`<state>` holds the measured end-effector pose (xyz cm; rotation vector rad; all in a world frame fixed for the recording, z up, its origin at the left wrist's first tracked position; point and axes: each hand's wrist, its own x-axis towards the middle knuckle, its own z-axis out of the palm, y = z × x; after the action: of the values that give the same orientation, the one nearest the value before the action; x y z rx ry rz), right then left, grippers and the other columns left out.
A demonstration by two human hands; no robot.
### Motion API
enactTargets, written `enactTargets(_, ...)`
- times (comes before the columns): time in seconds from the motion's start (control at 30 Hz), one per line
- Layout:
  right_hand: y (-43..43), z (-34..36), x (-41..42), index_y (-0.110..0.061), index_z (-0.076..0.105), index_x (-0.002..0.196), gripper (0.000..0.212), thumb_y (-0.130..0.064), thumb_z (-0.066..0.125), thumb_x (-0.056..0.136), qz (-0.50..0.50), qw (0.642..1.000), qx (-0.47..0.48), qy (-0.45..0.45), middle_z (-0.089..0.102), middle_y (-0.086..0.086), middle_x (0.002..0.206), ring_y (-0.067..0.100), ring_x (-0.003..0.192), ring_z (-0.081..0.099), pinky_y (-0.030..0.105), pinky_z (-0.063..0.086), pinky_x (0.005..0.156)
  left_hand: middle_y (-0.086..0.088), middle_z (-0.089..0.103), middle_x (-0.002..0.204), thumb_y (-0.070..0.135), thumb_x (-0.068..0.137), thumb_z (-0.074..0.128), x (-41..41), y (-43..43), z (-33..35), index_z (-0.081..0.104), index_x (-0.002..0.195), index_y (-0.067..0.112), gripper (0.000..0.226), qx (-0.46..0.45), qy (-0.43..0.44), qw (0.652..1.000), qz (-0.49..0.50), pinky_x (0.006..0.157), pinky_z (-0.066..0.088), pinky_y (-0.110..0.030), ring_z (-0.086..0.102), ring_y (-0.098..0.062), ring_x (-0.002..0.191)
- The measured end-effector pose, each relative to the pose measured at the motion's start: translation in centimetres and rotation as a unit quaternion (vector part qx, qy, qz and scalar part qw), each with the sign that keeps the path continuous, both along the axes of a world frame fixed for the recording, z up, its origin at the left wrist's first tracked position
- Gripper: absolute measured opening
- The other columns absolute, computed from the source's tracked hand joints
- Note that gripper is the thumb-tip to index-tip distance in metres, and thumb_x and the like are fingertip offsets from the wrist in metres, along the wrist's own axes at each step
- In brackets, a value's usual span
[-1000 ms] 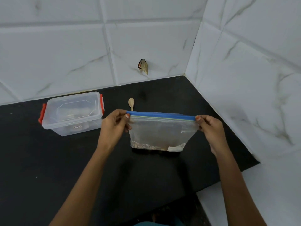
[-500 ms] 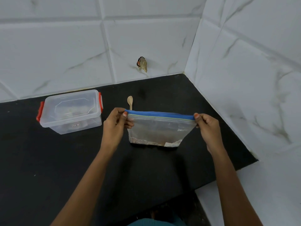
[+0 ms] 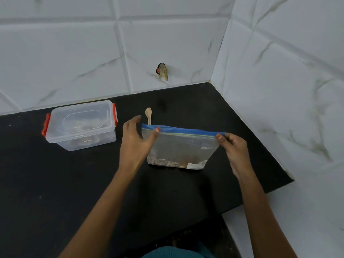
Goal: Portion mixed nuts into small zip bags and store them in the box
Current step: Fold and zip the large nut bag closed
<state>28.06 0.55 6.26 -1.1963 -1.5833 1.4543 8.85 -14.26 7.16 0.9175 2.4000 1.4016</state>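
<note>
**Right hand (image 3: 235, 148) pinches the zip bag (image 3: 183, 148) by a corner; left hand (image 3: 134, 144) lies open against it**

The right hand has thumb and fingers closed on the top right corner of the bag, right at the end of its blue zip strip (image 3: 188, 131). The left hand is spread, with the fingers straight and slightly blurred. Its thumb tip rests on the front of the strip near the left corner, and the fingers reach up past the bag's left edge.

The bag is clear plastic and stands upright on the black surface (image 3: 55, 183), with the strip stretched level between the two hands. A thin layer of brownish contents and a pale piece lie along its bottom; what they are cannot be told through the plastic.

A small wooden spoon (image 3: 148, 114) lies flat on the surface just behind the bag's left corner, bowl toward the tiled wall (image 3: 74, 53). To the left, well apart from the bag, sits the box (image 3: 80, 125). It is clear, its lid is on, there is a red clasp at each end, and something dim shows inside. A small brown scrap (image 3: 162, 71) sticks to the wall above the spoon.
</note>
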Motion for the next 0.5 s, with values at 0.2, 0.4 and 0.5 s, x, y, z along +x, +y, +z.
enactTargets(0.2,-0.5,-0.4,-0.3,-0.013,0.059,0.096,0.011,-0.02,0.052,0.092,0.006,0.999,0.046,-0.025,0.06,-0.006,0.081,0.005,0.074,0.059,0.011,0.049,0.058,-0.004,0.05,0.13,0.044,0.071,0.074,3.7,3.0,0.6,0.057,0.123,0.02,0.059,-0.054,0.325,0.938,-0.104,0.102,0.023,-0.046,0.035,-0.02,0.124)
enactTargets(0.4,-0.2,-0.6,0.3,-0.012,0.062,0.098,0.012,-0.01,0.059,0.086,-0.001,0.999,0.051,0.004,0.061,-0.007,0.087,0.005,0.082,0.06,0.01,0.051,0.065,0.004,0.058,0.121,0.039,0.089,0.055,6.1,7.0,1.8,0.054,0.125,0.025,0.039,-0.163,0.337,0.896,-0.24,0.11,0.012,-0.04,0.047,-0.015,0.12)
enactTargets(0.5,0.0,-0.8,0.8,-0.011,0.062,0.103,0.022,-0.003,0.061,0.083,0.014,0.998,0.054,0.025,0.063,-0.004,0.095,0.004,0.088,0.061,0.011,0.051,0.07,0.004,0.059,0.11,0.031,0.092,0.054,5.8,7.8,2.0,0.06,0.113,0.022,0.024,-0.148,0.306,0.903,-0.265,0.093,0.033,-0.028,0.055,-0.013,0.102)
